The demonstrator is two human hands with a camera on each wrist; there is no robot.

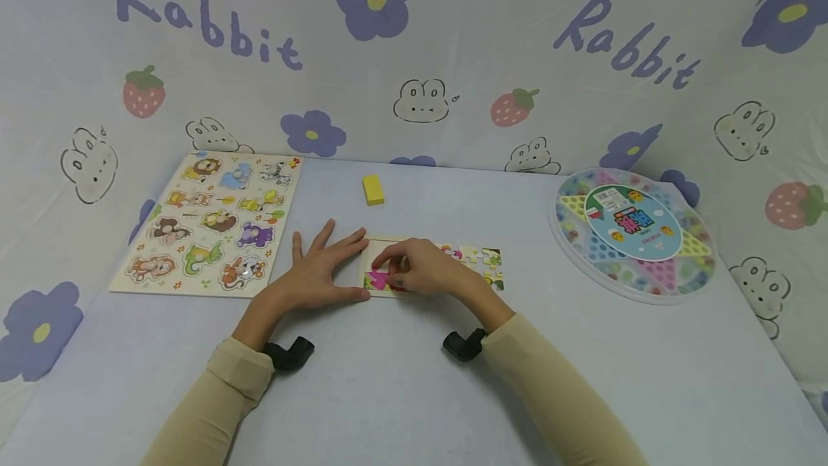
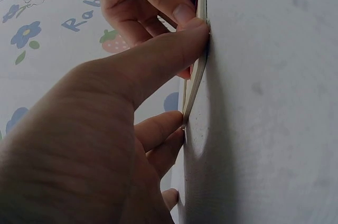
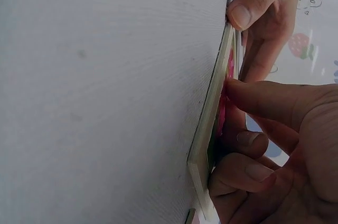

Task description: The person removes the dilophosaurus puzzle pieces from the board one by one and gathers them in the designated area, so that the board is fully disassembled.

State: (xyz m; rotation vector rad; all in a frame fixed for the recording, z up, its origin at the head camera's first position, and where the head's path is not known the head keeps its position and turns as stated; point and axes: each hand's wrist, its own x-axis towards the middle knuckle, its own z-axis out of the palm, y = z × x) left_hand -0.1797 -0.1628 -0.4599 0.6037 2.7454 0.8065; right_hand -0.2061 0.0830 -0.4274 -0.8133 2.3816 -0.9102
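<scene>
A small wooden jigsaw puzzle board [image 1: 377,244] lies flat at mid-table, some colourful pieces [image 1: 491,257] showing at its right end and bare wood at its upper left. My left hand [image 1: 315,275] is spread along its left end; the thumb touches the near edge [image 2: 193,84] and the index fingertip the far corner. Over the board, my right hand [image 1: 423,268] has curled fingers and pinches a puzzle piece low on the surface, largely hidden by the fingers. Pink printed pieces [image 3: 222,115] show beside its thumb. The board's middle is covered by that hand.
An animal puzzle board [image 1: 216,229] lies to the left. A yellow block [image 1: 373,190] sits beyond the small board. At the right is a round board game [image 1: 634,232] with a clear cover. A patterned cloth [image 1: 466,34] hangs behind the table.
</scene>
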